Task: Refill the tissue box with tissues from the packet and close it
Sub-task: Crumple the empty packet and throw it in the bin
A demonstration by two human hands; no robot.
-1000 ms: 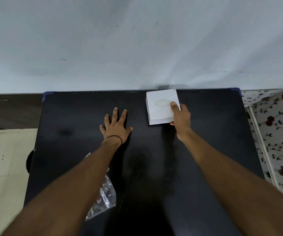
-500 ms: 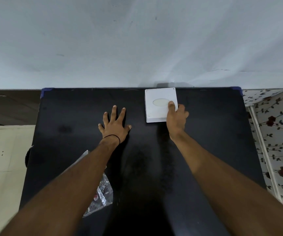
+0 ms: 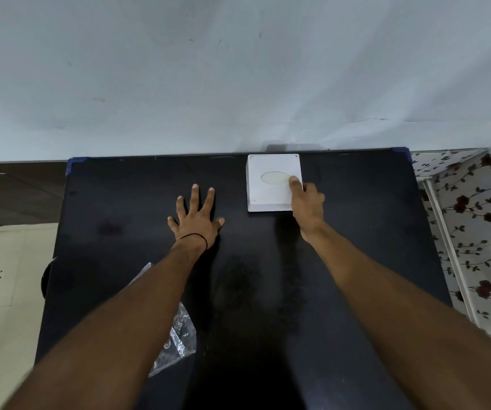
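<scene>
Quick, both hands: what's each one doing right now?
Left hand: open, flat on the black table, holding nothing.
Right hand: gripping the near right edge of the white tissue box, thumb on top.

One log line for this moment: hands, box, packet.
left hand: flat on black table | right hand: gripping closed white square tissue box at back edge | crinkled clear plastic packet: near left forearm

The tissue box (image 3: 270,196) was white with a paler oval. The table (image 3: 137,187) was black with blue corners (image 3: 75,161); the packet (image 3: 179,338) clear with red marks; the cloth (image 3: 474,220) white with dark-red roses.
</scene>
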